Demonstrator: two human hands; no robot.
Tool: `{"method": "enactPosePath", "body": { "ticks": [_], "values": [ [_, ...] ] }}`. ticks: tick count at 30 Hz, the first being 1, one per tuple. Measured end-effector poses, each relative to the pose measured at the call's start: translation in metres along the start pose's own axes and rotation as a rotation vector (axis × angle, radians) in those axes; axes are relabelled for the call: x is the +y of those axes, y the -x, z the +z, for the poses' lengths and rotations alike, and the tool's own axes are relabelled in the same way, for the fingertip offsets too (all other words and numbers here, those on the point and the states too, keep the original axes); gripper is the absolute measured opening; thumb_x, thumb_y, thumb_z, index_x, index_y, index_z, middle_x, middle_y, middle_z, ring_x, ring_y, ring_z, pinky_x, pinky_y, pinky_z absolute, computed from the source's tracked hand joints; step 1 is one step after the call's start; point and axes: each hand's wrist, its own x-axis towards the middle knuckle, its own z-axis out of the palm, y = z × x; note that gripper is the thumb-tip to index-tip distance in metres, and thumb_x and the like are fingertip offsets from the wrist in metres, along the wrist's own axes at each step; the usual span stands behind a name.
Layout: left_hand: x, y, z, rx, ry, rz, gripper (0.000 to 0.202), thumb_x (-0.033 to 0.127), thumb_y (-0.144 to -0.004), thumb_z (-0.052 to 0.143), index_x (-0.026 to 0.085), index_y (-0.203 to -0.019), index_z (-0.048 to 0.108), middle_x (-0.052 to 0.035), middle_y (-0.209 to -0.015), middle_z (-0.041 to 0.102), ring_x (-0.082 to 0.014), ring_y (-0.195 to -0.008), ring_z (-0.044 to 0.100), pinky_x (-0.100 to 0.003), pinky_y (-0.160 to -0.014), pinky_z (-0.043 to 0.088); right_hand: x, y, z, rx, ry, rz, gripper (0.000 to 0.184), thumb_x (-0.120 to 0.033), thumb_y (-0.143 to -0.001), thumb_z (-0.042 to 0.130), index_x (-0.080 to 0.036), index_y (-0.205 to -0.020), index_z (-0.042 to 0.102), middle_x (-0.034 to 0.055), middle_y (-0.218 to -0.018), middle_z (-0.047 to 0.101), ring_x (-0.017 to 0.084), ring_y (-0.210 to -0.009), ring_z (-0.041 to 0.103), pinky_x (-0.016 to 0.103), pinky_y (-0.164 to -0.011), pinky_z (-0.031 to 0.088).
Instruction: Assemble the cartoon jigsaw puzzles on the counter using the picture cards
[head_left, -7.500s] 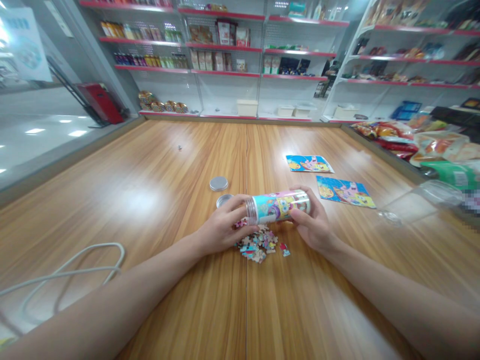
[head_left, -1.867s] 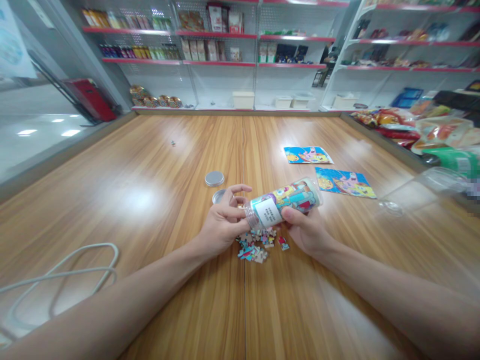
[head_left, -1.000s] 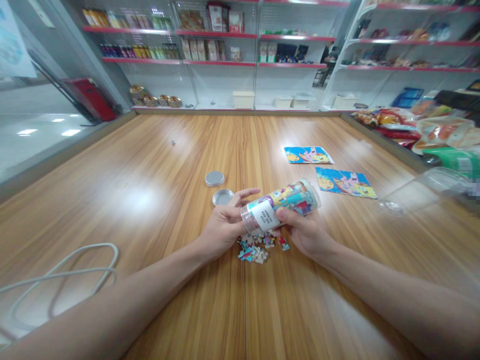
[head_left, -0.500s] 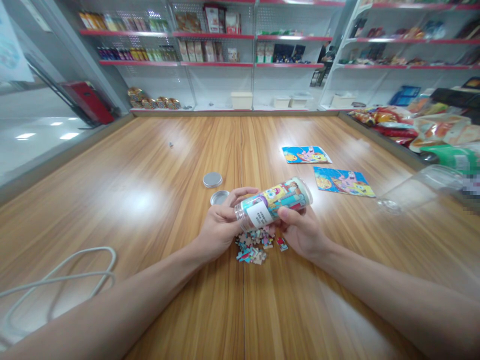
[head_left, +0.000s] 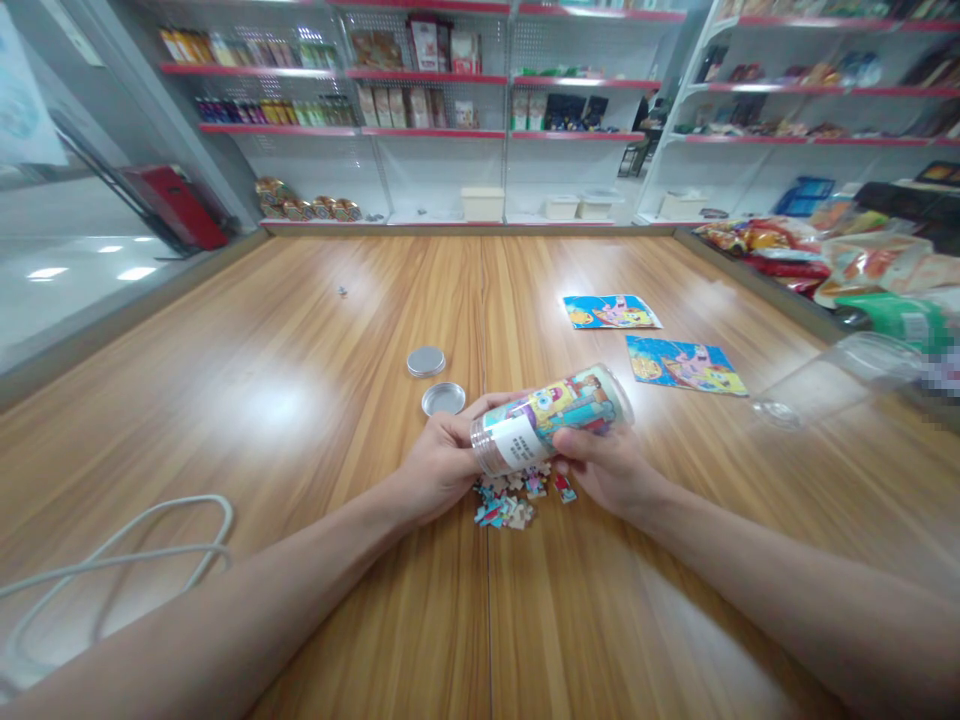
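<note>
Between my hands, tilted over the table, is a clear plastic jar (head_left: 555, 415) with a cartoon picture and a white label. My left hand (head_left: 442, 455) is closed around its threaded end at the lower left. The thumb and fingers of my right hand (head_left: 604, 465) grip the jar's side near the other end. Below it lies a pile of jigsaw puzzle pieces (head_left: 510, 505), partly hidden by the jar. One loose piece (head_left: 565, 488) sits beside my right hand. Two round metal lids (head_left: 426, 361) rest just beyond my left hand.
Two blue cartoon picture cards (head_left: 686, 365) lie to the right, near a clear empty jar (head_left: 832, 380) on its side. A white cable (head_left: 157, 505) loops at the left. Snack packets (head_left: 772, 250) are heaped past the right edge; stocked shelves (head_left: 427, 130) stand behind.
The jar has turned slightly in my hands and moved a little lower and to the right. My left hand has shifted slightly, uncovering more of the nearer lid.
</note>
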Motion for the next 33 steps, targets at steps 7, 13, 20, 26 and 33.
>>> {"method": "enactPosePath", "body": {
  "ticks": [7,13,20,26,33],
  "values": [
    [0.002,-0.001,-0.005,0.072,-0.114,0.065,0.01,0.024,-0.077,0.084,0.019,-0.085,0.083,-0.0121,-0.134,0.057,-0.0297,-0.122,0.058,-0.042,-0.102,0.055,-0.001,-0.003,-0.014,0.071,0.074,-0.103,0.057,-0.027,-0.066,0.089,-0.028,-0.116,0.061,-0.0008,-0.086,0.068,0.013,-0.064,0.06,0.02,-0.045,0.045],
    [0.007,0.001,-0.021,0.061,-0.565,0.296,0.007,0.025,-0.084,0.078,0.021,-0.085,0.082,-0.011,-0.121,0.059,-0.0253,-0.116,0.058,-0.043,-0.104,0.05,-0.008,-0.007,-0.028,-0.008,0.301,-0.174,0.047,-0.034,-0.079,0.081,-0.029,-0.118,0.055,-0.0001,-0.097,0.065,0.012,-0.066,0.06,0.022,-0.049,0.053],
    [0.006,0.0,-0.018,0.151,-0.579,0.366,0.01,0.029,-0.087,0.076,0.021,-0.088,0.081,-0.011,-0.125,0.059,-0.0246,-0.114,0.059,-0.043,-0.1,0.051,-0.003,-0.005,-0.032,-0.086,0.329,-0.152,0.041,-0.032,-0.085,0.076,-0.027,-0.12,0.057,0.0016,-0.098,0.065,0.014,-0.068,0.064,0.026,-0.055,0.056],
    [0.009,0.001,-0.016,0.128,-0.598,0.352,0.012,0.031,-0.088,0.074,0.022,-0.087,0.083,-0.0122,-0.126,0.058,-0.0265,-0.118,0.056,-0.049,-0.105,0.047,-0.001,-0.007,-0.034,-0.033,0.296,-0.244,0.033,-0.03,-0.08,0.08,-0.026,-0.11,0.065,0.0028,-0.098,0.069,0.019,-0.088,0.066,0.033,-0.078,0.057],
    [0.008,-0.001,-0.018,0.143,-0.422,0.3,0.008,0.028,-0.084,0.079,0.023,-0.079,0.082,-0.0105,-0.128,0.057,-0.0261,-0.122,0.054,-0.048,-0.105,0.048,-0.004,-0.007,-0.037,-0.069,0.419,-0.29,0.031,-0.032,-0.085,0.075,-0.027,-0.111,0.06,0.0037,-0.104,0.07,0.021,-0.086,0.067,0.036,-0.077,0.056]
  ]
}}
